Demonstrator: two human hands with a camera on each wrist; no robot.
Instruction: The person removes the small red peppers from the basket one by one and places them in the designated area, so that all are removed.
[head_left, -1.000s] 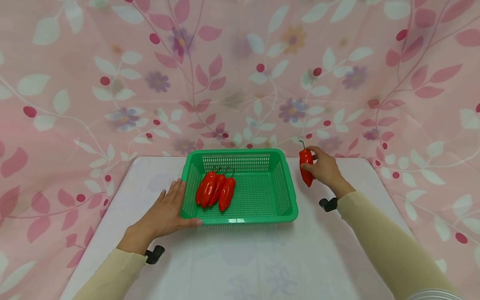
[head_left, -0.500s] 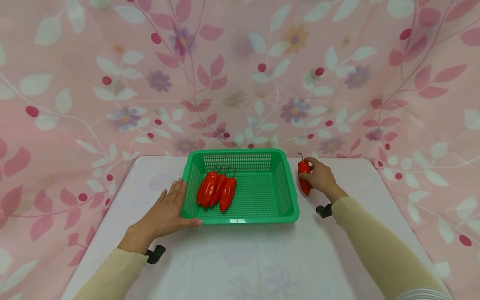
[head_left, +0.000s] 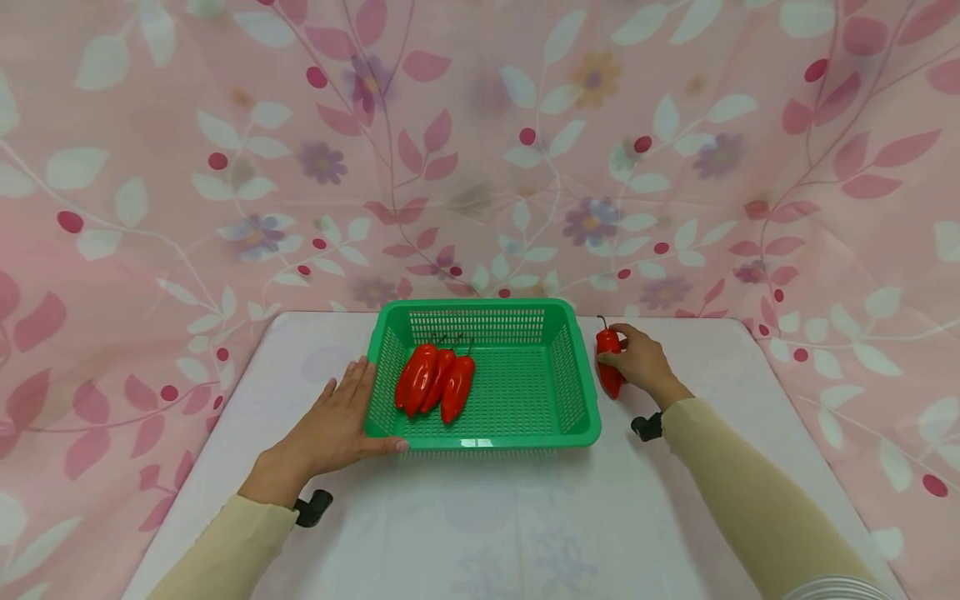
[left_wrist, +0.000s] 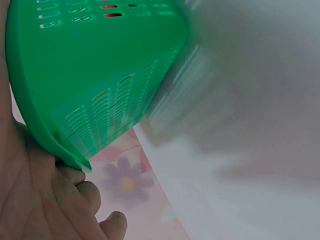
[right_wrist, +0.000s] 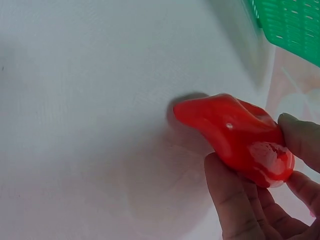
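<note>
My right hand (head_left: 643, 362) pinches a red pepper (head_left: 610, 383) just right of the green plastic basket (head_left: 480, 442). In the right wrist view, thumb and fingers hold the thick end of this glossy pepper (right_wrist: 232, 130), and its tapered tip is at the white table surface. Several more red peppers (head_left: 456, 390) lie side by side in the left half of the basket, stems toward the back. My left hand (head_left: 330, 429) rests with extended fingers against the basket's left side, its thumb along the front rim. The left wrist view shows fingers beside the basket's rim (left_wrist: 37, 110).
The basket stands on a white cloth-covered table (head_left: 480, 525). Directly behind the table hangs a pink floral curtain (head_left: 480, 167). A small black device (head_left: 647, 427) sits at the right wrist, and another black device (head_left: 313, 507) at the left.
My right hand has lowered the red pepper toward the table and nearer to me, beside the basket. The left hand and the peppers in the basket stay where they were.
</note>
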